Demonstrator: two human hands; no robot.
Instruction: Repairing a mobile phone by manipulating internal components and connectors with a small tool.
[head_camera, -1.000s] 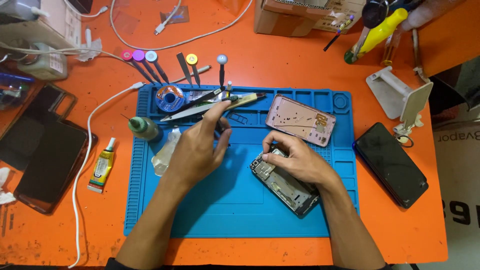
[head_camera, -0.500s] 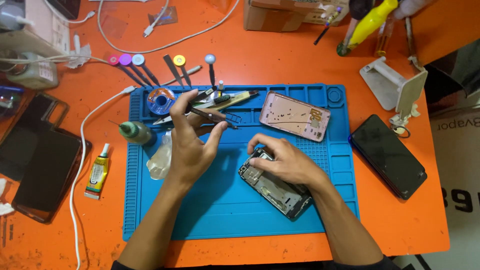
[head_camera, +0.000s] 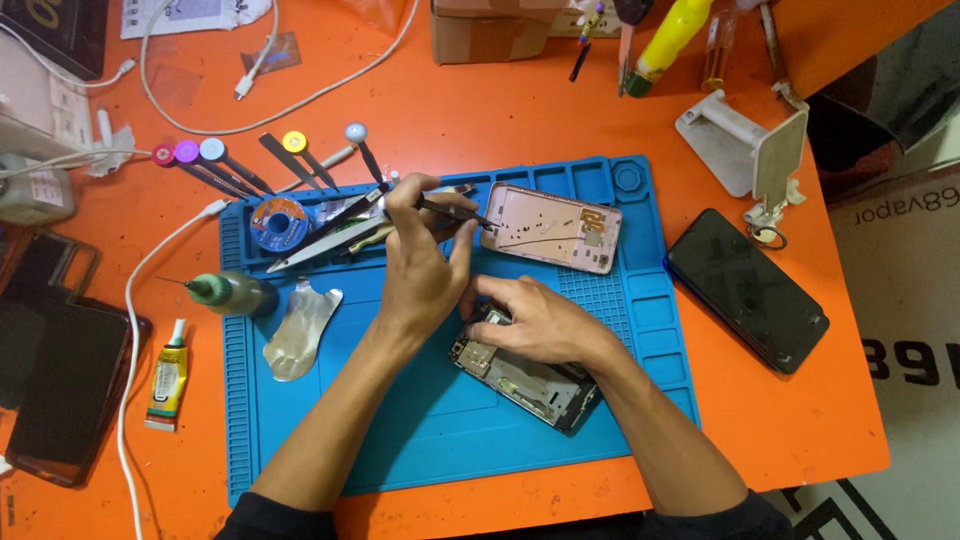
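Left hand (head_camera: 420, 265) above the upper part of the blue work mat (head_camera: 420, 440), fingers pinched on a slim dark tool (head_camera: 452, 211), probably tweezers, its tip pointing right toward the pink phone back cover (head_camera: 553, 227). Right hand (head_camera: 535, 322) pressed flat, fingers curled, on the upper end of the opened phone body (head_camera: 530, 382), pinning it to the mat. Phone body lying diagonally at mat centre, inner frame and parts exposed, lower end free of the hand. Pink back cover lying inside-up at the mat's upper right, just beside the tool tip. Long metal tweezers (head_camera: 320, 238) and a blue solder spool (head_camera: 279, 221) along the mat's top edge, left of the left hand. Small green bottle with a needle tip (head_camera: 228, 293) and a thin clear pry sheet (head_camera: 298, 329) at the mat's left side. Row of coloured round-headed pry tools (head_camera: 200, 152) on the orange desk (head_camera: 450, 110) above the mat. Yellow glue tube (head_camera: 167, 377) left of the mat. Dark phone (head_camera: 746, 289) face-up on the desk, well apart to the right.
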